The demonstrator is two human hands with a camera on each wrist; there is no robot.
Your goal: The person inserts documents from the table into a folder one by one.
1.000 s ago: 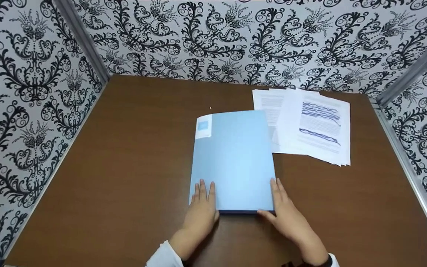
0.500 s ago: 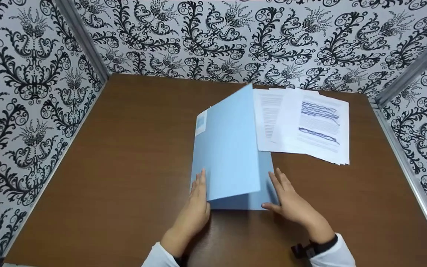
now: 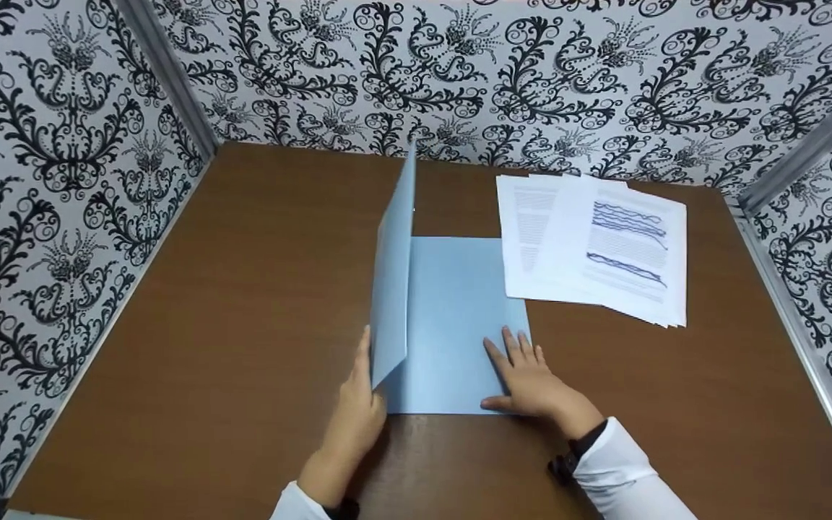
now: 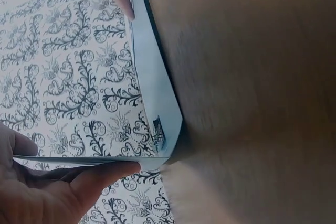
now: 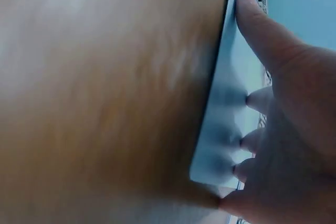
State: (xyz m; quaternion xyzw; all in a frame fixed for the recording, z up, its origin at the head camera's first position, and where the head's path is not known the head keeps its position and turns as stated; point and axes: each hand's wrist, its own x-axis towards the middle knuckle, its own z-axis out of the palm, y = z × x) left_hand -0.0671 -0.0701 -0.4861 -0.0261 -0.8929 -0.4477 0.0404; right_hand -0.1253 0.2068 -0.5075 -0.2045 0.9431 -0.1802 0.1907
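A light blue folder (image 3: pixel 459 310) lies on the brown table with its front cover (image 3: pixel 393 274) raised almost upright on the left. My left hand (image 3: pixel 354 415) holds that cover near its lower end; in the left wrist view the cover's edge passes between the thumb and the fingers (image 4: pixel 100 179). My right hand (image 3: pixel 535 386) rests with spread fingers on the lower right of the inside back cover. The right wrist view shows its thumb (image 5: pixel 257 22) and fingertips touching the blue surface.
Several printed sheets (image 3: pixel 604 253), some with blue pen scribbles, lie fanned at the back right, close to the folder's upper right corner. Patterned wall panels (image 3: pixel 416 79) stand behind the brown table (image 3: pixel 264 289) and at both sides.
The folder lay closed at first; its front cover has swung up and leftward to nearly vertical. My left hand has moved slightly left with it, and the right hand has come onto the inside surface.
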